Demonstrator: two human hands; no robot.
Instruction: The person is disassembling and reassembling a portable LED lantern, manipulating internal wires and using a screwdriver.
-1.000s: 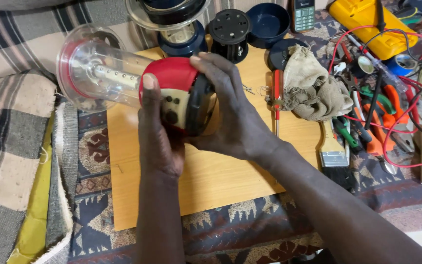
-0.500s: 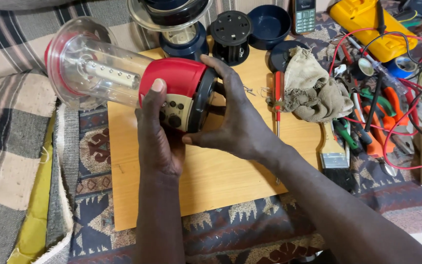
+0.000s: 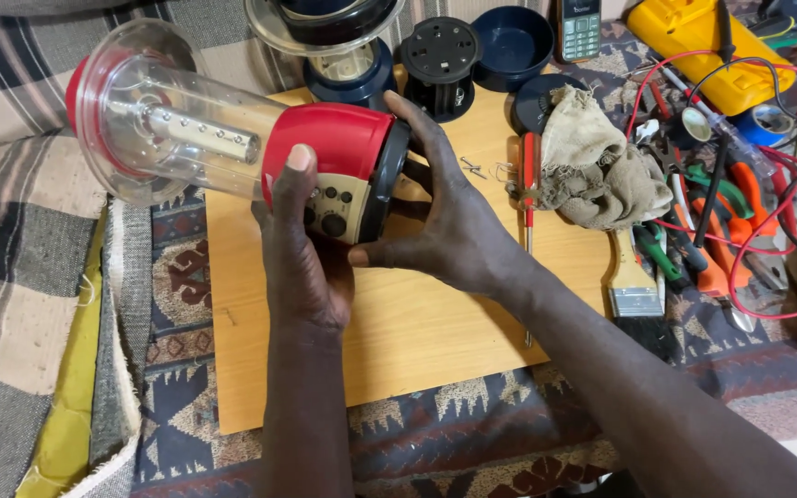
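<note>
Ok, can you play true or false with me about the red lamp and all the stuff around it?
1. Both hands hold the red lantern with the clear plastic tube. True: the left hand grips its red body, and the right hand cups its black base end.
2. The lantern stands upright on the wooden board. False: it is held tilted on its side above the board.
3. A crumpled beige cloth lies right of the board. True.
4. The flat paintbrush is in the right hand. False: it lies by the board's right edge.
5. A red-handled screwdriver lies on the board. True.
</note>
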